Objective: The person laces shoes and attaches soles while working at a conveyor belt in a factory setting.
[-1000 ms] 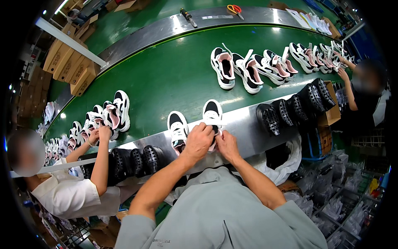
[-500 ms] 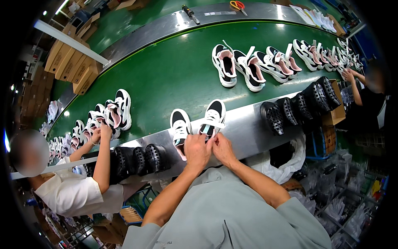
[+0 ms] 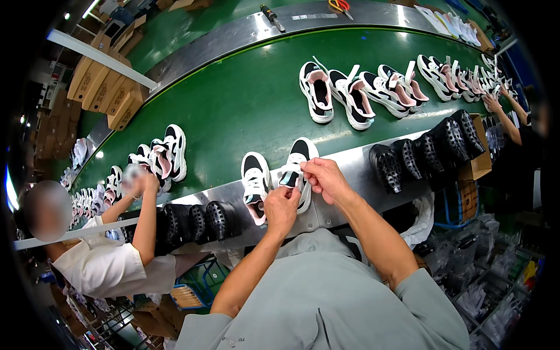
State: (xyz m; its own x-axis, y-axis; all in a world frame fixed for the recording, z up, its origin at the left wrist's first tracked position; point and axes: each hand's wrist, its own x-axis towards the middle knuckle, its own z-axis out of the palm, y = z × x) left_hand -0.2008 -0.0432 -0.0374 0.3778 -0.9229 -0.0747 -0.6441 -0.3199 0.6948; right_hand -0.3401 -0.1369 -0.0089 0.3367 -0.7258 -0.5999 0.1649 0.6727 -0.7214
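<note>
Two white and black sneakers stand side by side before me, toes pointing away, at the near metal edge of the green belt. My left hand (image 3: pixel 281 209) is closed on the tongue (image 3: pixel 286 179) of the right-hand sneaker (image 3: pixel 302 149), low at its opening. A teal patch shows on that tongue. With thumb and forefinger, my right hand (image 3: pixel 326 179) pinches the end of the white strap (image 3: pixel 290 168) across the same shoe. The left-hand sneaker (image 3: pixel 255 170) sits untouched beside it, its pink lining showing. My left hand partly covers the right-hand shoe's heel opening.
Several similar sneakers (image 3: pixel 316 93) stand along the green belt (image 3: pixel 245 93) to the right, more to the left. Black studded shoe forms (image 3: pixel 385 166) line the metal edge on both sides. A co-worker (image 3: pixel 111 256) handles shoes at left, another at far right. Scissors (image 3: pixel 340 7) lie on the far rail.
My right hand has moved from beside my left hand at the shoe's opening, up and right to the strap end. My left hand has stayed near the tongue.
</note>
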